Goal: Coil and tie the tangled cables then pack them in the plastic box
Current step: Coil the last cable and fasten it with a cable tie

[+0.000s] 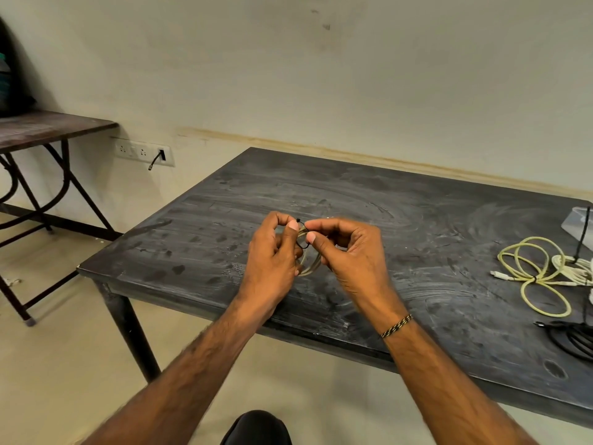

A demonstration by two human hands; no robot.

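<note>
A small pale coiled cable [310, 264] hangs between both my hands, above the middle of the dark table [199, 226]. My left hand [276, 252] grips the coil's left side. My right hand [348, 248] pinches a thin black tie [303, 244] that loops around the coil; both thumbs meet at the tie. Much of the coil is hidden by my fingers. At the table's right edge stands the clear plastic box [577, 220], only partly in view.
A yellow-white cable [532, 274], tied in the middle, lies on the table's right side next to other white cables [577, 268]. A black cable [574, 340] lies near the right front edge. A second table [48, 126] stands at the left, by a wall socket strip [144, 151].
</note>
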